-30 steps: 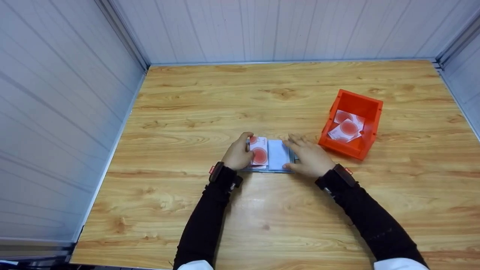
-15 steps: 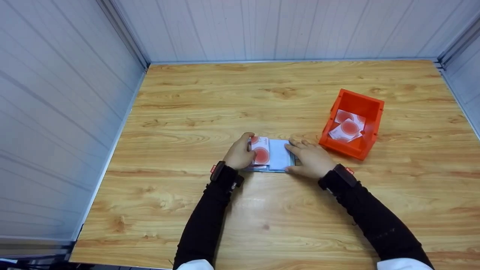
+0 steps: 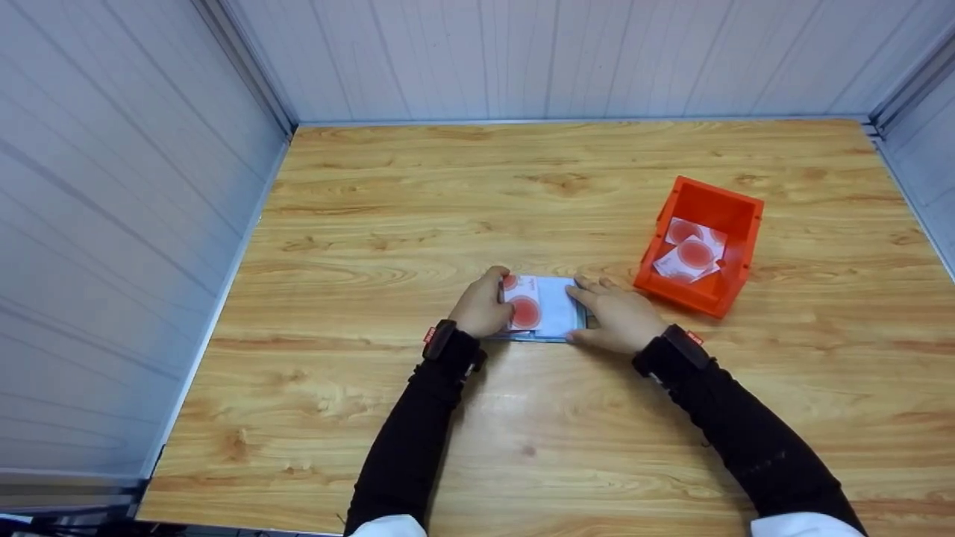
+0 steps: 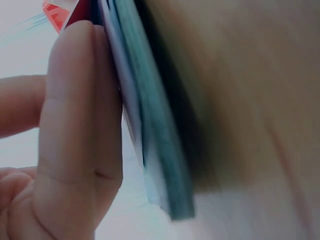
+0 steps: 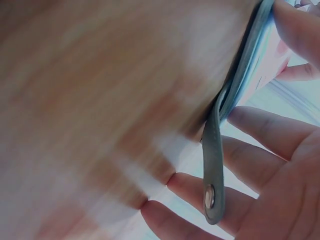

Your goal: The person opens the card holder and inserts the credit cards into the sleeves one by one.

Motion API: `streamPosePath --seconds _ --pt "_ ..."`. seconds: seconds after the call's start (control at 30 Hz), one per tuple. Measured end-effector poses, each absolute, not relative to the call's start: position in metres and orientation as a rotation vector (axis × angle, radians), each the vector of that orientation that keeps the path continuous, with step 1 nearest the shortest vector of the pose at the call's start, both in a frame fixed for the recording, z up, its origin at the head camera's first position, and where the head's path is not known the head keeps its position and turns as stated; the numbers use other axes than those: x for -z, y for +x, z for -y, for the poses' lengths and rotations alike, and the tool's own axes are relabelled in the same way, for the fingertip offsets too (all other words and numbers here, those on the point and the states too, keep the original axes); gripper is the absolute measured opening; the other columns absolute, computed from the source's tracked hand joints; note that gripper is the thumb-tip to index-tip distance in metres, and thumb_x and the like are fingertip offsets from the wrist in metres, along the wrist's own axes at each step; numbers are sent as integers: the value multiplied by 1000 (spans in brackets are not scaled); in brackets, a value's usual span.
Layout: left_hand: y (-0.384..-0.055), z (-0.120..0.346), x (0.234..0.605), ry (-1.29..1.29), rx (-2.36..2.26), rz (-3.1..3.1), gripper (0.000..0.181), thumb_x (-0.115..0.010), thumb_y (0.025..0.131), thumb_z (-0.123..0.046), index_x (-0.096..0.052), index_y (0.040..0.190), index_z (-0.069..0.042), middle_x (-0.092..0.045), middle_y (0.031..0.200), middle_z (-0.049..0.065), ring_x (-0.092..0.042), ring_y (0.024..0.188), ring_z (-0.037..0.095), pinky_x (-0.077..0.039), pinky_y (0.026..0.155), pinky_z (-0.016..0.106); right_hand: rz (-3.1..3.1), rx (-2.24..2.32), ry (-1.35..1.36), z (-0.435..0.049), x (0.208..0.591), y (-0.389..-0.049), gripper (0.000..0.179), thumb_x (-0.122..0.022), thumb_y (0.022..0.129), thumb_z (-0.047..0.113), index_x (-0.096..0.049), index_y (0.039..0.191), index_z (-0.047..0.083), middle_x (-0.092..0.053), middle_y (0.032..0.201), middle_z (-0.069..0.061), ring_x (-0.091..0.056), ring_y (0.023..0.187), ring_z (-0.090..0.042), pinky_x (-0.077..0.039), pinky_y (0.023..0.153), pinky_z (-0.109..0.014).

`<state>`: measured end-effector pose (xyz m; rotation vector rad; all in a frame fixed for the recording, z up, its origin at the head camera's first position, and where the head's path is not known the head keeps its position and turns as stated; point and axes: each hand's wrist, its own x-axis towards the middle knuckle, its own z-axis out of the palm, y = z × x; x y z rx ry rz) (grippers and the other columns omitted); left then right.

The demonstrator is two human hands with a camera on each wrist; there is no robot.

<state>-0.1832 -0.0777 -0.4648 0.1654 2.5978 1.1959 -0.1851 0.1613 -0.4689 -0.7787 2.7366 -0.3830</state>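
Observation:
A teal card holder (image 3: 580,321) lies opened flat on the table, with pale sleeves (image 3: 556,306) on its right half. My left hand (image 3: 480,306) pinches a white card with red circles (image 3: 525,312) over the left half, thumb at its near side and a finger at its far corner. In the left wrist view the fingers stand beside the holder's teal edge (image 4: 160,145). My right hand (image 3: 619,317) touches the holder's right side with its fingers spread. A strap with a metal snap (image 5: 213,170) sticks out by those fingers in the right wrist view.
An orange bin (image 3: 735,246) stands to the right, beyond my right hand, with several similar red-and-white cards (image 3: 688,257) inside. Pale panel walls (image 3: 477,60) border the wooden table (image 3: 388,201) at the back and sides.
My left hand and the card have shifted slightly to the right, covering a bit more of the holder's middle. My right hand has moved slightly right since the first frame, its fingertips drawn back on the sleeves.

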Motion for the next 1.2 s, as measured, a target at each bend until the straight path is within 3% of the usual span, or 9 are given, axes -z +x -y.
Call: streamPosePath --seconds 0.2,0.43,0.63,0.87,1.07,1.2 --pt "-183 76 462 191 -1144 -2589 60 -56 87 -4 -39 144 1 -57 138 19 -55 122 26 -43 108 40 -2746 388 -790 -161 468 -185 79 -73 83 45 -45 146 6 -36 155 -21 -33 142 -46 -27 115 -59" --pt "-187 72 462 215 -1134 -2591 62 -56 86 0 -41 146 0 -63 124 17 -57 105 26 -47 98 38 -2723 405 -753 -161 467 -185 81 -72 83 47 -43 148 7 -34 156 -19 -32 142 -46 -26 116 -58" --pt "-190 64 460 190 -1040 -2626 64 -58 86 -3 -39 146 4 -52 143 20 -49 134 28 -37 114 38 -2733 408 -758 -161 467 -185 81 -73 83 47 -43 147 7 -35 155 -18 -33 142 -46 -27 116 -57" --pt "-188 59 459 196 -972 -2675 46 -62 85 -6 -54 129 5 -66 117 16 -62 107 27 -50 96 40 -2740 417 -764 -161 468 -186 81 -73 83 46 -44 147 6 -37 155 -19 -35 141 -46 -28 115 -57" --pt "-189 58 460 255 -987 -2661 54 -59 85 -2 -50 138 5 -61 133 19 -57 125 28 -44 108 38 -2746 427 -777 -161 469 -185 81 -74 83 45 -44 146 5 -38 153 -20 -36 140 -46 -29 115 -57" --pt "-190 55 462 289 -1014 -2661 54 -61 84 -1 -50 136 7 -65 121 20 -61 112 26 -47 104 37 -2749 442 -773 -160 468 -184 80 -75 82 43 -44 146 5 -39 153 -20 -37 139 -47 -30 114 -58"
